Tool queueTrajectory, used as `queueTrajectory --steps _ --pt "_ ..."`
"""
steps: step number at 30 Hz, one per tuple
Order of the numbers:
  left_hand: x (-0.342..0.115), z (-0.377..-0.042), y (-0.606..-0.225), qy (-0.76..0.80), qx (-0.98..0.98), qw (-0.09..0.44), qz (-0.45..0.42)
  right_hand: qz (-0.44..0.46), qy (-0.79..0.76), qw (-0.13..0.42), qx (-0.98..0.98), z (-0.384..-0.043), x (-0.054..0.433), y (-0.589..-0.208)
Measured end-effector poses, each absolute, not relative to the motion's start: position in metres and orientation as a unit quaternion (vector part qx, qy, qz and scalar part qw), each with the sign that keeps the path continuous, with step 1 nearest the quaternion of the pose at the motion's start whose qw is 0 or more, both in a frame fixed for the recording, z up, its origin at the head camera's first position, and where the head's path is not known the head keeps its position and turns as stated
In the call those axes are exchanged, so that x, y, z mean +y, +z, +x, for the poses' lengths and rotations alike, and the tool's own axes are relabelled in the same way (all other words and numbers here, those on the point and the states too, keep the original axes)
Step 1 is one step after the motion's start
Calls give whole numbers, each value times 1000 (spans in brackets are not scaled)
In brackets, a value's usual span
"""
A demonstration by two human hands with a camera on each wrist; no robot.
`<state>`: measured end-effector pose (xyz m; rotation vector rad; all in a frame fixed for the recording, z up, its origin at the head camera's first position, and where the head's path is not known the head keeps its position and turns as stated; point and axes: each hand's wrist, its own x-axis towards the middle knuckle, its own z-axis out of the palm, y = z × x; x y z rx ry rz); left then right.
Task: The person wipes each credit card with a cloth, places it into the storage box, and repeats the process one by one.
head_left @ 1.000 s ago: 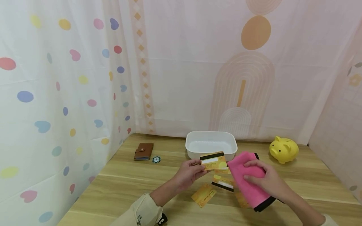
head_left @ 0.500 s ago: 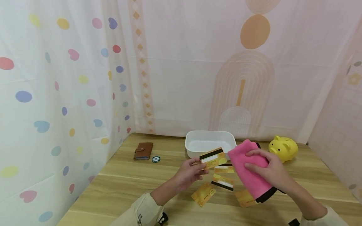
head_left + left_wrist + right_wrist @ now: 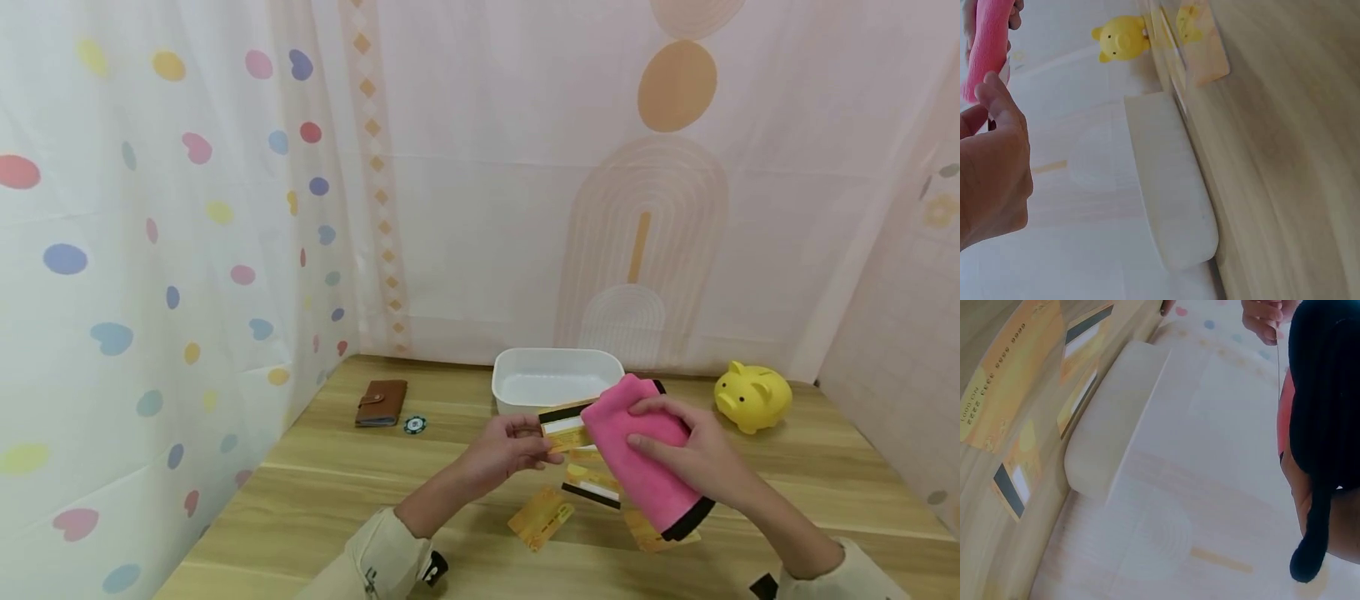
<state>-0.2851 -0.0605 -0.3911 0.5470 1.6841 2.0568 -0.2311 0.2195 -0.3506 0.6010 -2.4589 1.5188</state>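
Note:
In the head view my left hand (image 3: 504,454) pinches a yellow bank card (image 3: 561,431) by its left end, the black stripe and white signature strip facing me. My right hand (image 3: 705,454) grips a folded pink cloth (image 3: 637,454) with black edging. The cloth overlaps the card's right end and hides it. Below the hands, several more yellow cards lie on the table, among them one printed side up (image 3: 542,518) and one stripe side up (image 3: 592,485). From the right wrist, the cloth's dark edging (image 3: 1329,394) covers much of the right hand.
Behind the hands stands a white plastic basin (image 3: 558,379). A brown wallet (image 3: 381,403) and a poker chip (image 3: 415,425) lie at the left of the wooden table (image 3: 315,483). At the back right sits a yellow piggy bank (image 3: 752,397). Curtains (image 3: 480,208) hang behind the table.
The right hand first lifted the cloth up and right off the card, then brought it back left over the card's right end. The left hand tilted the card, then levelled it slightly.

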Motion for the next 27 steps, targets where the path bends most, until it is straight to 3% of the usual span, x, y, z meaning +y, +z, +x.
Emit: queueTrajectory --steps 17,27 --pt "-64 -282 -390 718 626 211 217 237 498 110 -827 -230 200 -354" --pt "-65 -282 -389 695 635 200 271 298 470 153 -817 -236 192 -355"
